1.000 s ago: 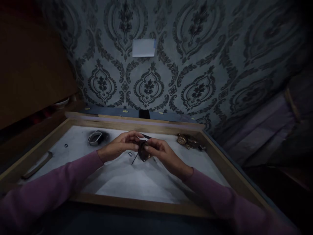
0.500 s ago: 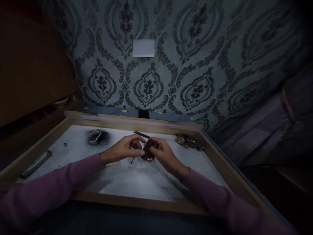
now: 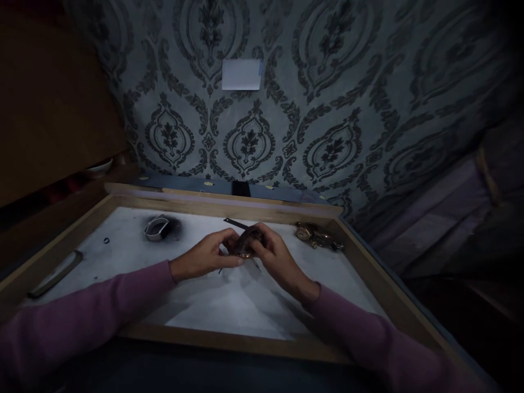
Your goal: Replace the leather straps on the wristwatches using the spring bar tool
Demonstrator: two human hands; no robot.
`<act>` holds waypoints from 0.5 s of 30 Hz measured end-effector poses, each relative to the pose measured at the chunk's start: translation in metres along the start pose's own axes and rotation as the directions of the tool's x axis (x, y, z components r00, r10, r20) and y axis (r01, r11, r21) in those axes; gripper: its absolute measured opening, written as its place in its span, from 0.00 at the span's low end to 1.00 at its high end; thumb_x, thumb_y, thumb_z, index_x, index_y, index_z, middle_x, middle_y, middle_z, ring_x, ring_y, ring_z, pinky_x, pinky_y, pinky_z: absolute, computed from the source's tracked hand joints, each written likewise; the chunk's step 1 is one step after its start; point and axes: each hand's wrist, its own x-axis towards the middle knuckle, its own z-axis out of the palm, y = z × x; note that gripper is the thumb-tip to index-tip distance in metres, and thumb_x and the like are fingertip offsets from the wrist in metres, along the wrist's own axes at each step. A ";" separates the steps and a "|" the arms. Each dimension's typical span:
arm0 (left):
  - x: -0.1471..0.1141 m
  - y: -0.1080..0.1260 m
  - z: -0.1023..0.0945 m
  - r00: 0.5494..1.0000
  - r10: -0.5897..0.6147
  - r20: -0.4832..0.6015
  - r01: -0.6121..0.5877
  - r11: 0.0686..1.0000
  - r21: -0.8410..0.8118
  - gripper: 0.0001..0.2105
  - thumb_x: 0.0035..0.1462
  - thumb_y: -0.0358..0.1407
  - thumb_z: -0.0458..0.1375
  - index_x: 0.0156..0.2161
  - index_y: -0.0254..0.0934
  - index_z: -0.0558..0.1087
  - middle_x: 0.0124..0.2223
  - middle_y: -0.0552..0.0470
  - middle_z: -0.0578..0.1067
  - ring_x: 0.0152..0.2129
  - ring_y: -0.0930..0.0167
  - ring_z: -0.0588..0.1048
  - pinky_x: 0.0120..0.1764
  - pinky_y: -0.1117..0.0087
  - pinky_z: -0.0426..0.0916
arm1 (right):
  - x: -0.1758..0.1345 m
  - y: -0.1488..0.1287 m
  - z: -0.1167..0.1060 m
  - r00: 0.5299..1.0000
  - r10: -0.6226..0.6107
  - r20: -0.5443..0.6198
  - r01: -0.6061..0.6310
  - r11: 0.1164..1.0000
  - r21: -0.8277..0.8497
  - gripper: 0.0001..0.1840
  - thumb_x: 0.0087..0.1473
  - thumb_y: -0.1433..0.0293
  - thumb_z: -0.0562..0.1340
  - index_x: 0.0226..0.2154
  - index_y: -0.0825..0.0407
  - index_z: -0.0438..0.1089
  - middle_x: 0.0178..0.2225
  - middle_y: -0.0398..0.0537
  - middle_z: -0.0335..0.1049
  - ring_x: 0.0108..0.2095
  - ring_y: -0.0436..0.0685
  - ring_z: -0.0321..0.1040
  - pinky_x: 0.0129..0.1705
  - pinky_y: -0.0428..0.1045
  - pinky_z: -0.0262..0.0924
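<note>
A wristwatch with a dark strap and a copper-coloured case (image 3: 244, 254) is held between both hands, just above the white floor of a wooden-rimmed tray (image 3: 229, 336). My right hand (image 3: 279, 262) is closed round the strap, its thumb inside the loop. With thumb and fingers my left hand (image 3: 207, 254) pinches the watch's left side. A dark flat strip (image 3: 234, 222) lies behind the hands, partly covered by the watch. Thin dark pieces show below the watch, too small to name.
To the left sit a grey-banded watch (image 3: 156, 229), a small black ring (image 3: 106, 240) and a loose curved strap (image 3: 57, 274). Gold-toned watches (image 3: 303, 232) lie in the tray's right rear corner. Behind the tray rises a patterned wall (image 3: 249, 136) with a white card (image 3: 241, 75).
My left hand has closed from loosely parted fingers onto the watch. The watch has tilted and shifted slightly up and left, with my right hand still gripping it.
</note>
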 end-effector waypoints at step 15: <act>0.000 0.003 -0.006 0.992 0.075 -0.099 -0.073 0.997 0.024 0.07 0.54 0.36 0.56 0.36 0.34 0.67 0.36 0.52 0.65 0.31 0.72 0.68 0.30 0.72 0.66 | -0.006 -0.019 -0.009 0.951 -0.302 0.061 0.308 0.934 -0.180 0.06 0.57 0.67 0.61 0.39 0.50 0.69 0.37 0.50 0.71 0.38 0.57 0.69 0.40 0.52 0.64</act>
